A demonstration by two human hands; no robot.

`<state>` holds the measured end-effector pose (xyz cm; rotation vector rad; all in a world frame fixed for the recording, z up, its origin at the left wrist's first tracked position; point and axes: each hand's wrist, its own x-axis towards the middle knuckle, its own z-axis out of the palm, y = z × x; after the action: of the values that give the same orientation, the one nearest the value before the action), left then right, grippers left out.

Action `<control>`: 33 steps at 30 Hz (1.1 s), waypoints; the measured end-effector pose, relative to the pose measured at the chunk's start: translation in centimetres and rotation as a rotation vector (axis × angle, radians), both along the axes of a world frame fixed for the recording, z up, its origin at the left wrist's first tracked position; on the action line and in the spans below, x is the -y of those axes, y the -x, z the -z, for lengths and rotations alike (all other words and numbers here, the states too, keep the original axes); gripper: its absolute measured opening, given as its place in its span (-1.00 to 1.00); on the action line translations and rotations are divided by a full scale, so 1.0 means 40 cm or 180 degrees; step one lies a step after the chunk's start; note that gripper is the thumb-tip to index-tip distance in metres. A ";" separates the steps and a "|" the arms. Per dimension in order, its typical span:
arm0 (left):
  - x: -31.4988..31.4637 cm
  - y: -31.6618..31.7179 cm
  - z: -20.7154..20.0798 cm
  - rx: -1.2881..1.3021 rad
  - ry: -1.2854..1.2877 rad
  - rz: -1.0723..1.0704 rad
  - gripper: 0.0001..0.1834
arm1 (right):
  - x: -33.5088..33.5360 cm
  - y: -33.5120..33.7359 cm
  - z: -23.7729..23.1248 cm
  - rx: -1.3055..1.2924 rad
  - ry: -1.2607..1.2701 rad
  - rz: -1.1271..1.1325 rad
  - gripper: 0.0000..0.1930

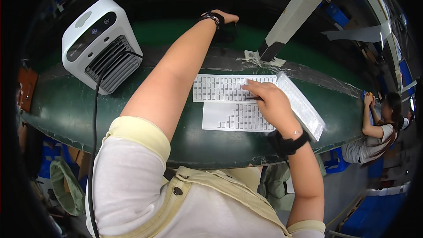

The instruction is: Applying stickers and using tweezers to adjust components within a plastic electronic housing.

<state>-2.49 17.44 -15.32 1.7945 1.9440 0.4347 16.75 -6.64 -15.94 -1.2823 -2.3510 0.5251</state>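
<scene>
My left hand [227, 17] reaches far forward, past the bench's back ledge. Its fingers are mostly hidden, and something dark that I cannot make out shows just below it. My right hand [274, 103] rests over two white label sheets, fingers bent, with a thin dark tool [252, 98] under them. The upper label sheet [211, 87] carries rows of small dark-outlined labels across it. On the lower label sheet [213, 115], the left part is bare white backing and labels fill the right part. A clear plastic-wrapped white pack [304, 108] lies slanted right of the sheets.
A white fan unit [101, 46] stands at the left, its black cable [94, 128] running down past my left arm. The green bench [185, 150] has a pale metal post [295, 15] bolted at its back. Another person [381, 128] sits at the far right.
</scene>
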 end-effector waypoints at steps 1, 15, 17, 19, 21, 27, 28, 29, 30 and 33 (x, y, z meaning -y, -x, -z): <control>-0.017 0.032 0.016 0.0675 -0.0149 0.0012 -0.48 | 0.009 -0.027 0.007 0.0530 -0.0501 -0.0118 -0.57; 0.456 0.106 -0.117 0.4693 0.0744 0.2287 -0.51 | 0.057 -0.015 0.037 0.0913 -0.0607 -0.0137 -0.60; 0.550 0.146 -0.107 0.5005 0.0976 0.2304 -0.59 | 0.070 -0.016 -0.001 0.0684 -0.1293 0.0263 -0.74; 0.609 0.164 -0.072 0.5728 0.1422 0.1745 -0.49 | 0.126 -0.010 0.002 -0.2148 0.0530 0.0700 -0.84; 0.668 0.167 -0.053 0.5941 0.1718 0.1522 -0.48 | 0.180 -0.006 0.013 -0.3304 0.1200 0.0420 -0.79; 0.734 0.167 0.088 0.5451 0.1956 0.0602 -0.35 | 0.232 -0.004 0.075 -0.3074 0.1649 0.0560 -0.79; 0.739 0.165 0.108 0.5237 0.1929 0.0312 -0.36 | 0.223 -0.006 0.104 -0.3455 0.1548 0.0445 -0.74; 0.742 0.164 0.113 0.5263 0.2013 0.0274 -0.36 | 0.227 0.003 0.109 -0.3436 0.1602 0.0518 -0.74; 0.744 0.166 0.108 0.5141 0.1896 0.0267 -0.36 | 0.235 0.024 0.113 -0.3305 0.1358 0.0329 -0.73; 0.753 0.175 0.099 0.4901 0.1654 0.0223 -0.34 | 0.257 0.058 0.132 -0.3227 0.1185 0.0126 -0.73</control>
<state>-9.47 -12.68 -19.28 0.6617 0.7391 0.8277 14.45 -16.93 -21.23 -0.8584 -1.4052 1.2768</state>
